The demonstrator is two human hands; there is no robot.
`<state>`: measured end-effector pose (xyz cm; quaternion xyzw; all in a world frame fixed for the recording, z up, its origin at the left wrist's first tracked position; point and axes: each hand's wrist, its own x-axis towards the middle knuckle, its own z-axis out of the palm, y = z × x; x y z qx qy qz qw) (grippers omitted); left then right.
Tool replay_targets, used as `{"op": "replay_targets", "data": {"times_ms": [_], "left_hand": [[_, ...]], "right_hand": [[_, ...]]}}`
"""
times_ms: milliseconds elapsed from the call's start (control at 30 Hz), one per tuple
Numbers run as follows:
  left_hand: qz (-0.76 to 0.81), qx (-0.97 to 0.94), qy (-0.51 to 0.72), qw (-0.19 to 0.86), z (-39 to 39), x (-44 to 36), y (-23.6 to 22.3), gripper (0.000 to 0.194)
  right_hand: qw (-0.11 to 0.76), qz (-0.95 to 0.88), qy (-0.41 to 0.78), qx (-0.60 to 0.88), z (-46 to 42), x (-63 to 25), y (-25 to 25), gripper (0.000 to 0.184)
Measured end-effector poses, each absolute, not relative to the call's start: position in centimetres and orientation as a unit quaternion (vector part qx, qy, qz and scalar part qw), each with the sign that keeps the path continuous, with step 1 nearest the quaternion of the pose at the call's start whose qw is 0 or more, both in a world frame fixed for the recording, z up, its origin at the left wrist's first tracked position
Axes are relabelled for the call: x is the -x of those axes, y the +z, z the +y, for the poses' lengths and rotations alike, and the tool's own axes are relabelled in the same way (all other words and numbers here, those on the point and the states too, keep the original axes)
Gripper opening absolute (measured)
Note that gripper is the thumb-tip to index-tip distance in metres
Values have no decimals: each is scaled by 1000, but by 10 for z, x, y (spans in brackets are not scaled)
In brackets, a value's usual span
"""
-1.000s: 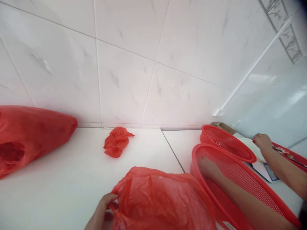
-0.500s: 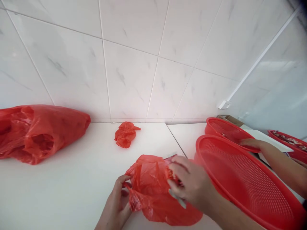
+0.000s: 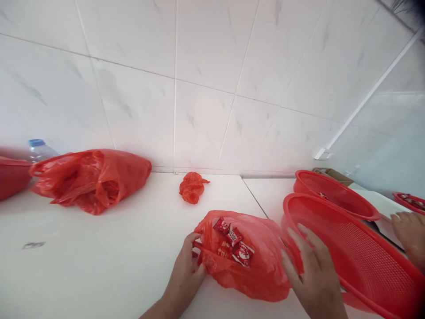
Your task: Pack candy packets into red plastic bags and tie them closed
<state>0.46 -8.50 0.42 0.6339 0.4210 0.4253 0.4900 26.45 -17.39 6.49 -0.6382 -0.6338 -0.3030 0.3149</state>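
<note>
A thin red plastic bag (image 3: 262, 235) lies on the white table with its mouth open. Inside it are several small red wrapped packets (image 3: 243, 253) with white print. My left hand (image 3: 189, 259) pinches the bag's left rim between thumb and fingers. My right hand (image 3: 314, 270) is open with its fingers apart, between the bag's right side and the large red perforated basket (image 3: 335, 248). Whether its fingertips touch the bag I cannot tell.
A crumpled red bag (image 3: 192, 188) lies near the tiled wall, and a larger red bag (image 3: 122, 177) farther left, by a blue-capped bottle (image 3: 37, 149). Behind the large basket stands another red basket (image 3: 345, 195). A co-worker's hand (image 3: 410, 235) is at the far right.
My right hand has let go of the packets, which now lie in the bag, and has drawn back to the right with fingers apart. My left hand keeps its hold. The camera view has shifted left.
</note>
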Motion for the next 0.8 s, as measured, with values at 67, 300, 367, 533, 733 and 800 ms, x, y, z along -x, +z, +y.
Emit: {"op": "replay_targets", "data": {"times_ms": [67, 300, 367, 533, 733, 800], "left_hand": [[418, -630, 446, 479, -85, -2, 5, 42], [428, -639, 513, 381, -73, 30, 28, 21], [426, -640, 517, 377, -68, 41, 41, 15], [374, -572, 535, 497, -53, 63, 83, 10], [355, -592, 580, 434, -34, 78, 152, 11], [390, -623, 574, 361, -28, 81, 167, 10]], "right_hand": [[319, -611, -294, 662, -179, -264, 50, 61], [337, -531, -190, 754, -172, -254, 25, 73], [341, -507, -91, 787, -167, -250, 35, 59], [483, -461, 212, 713, -153, -238, 79, 32], [738, -370, 296, 481, -125, -228, 137, 21], [718, -391, 321, 479, -117, -224, 150, 17]]}}
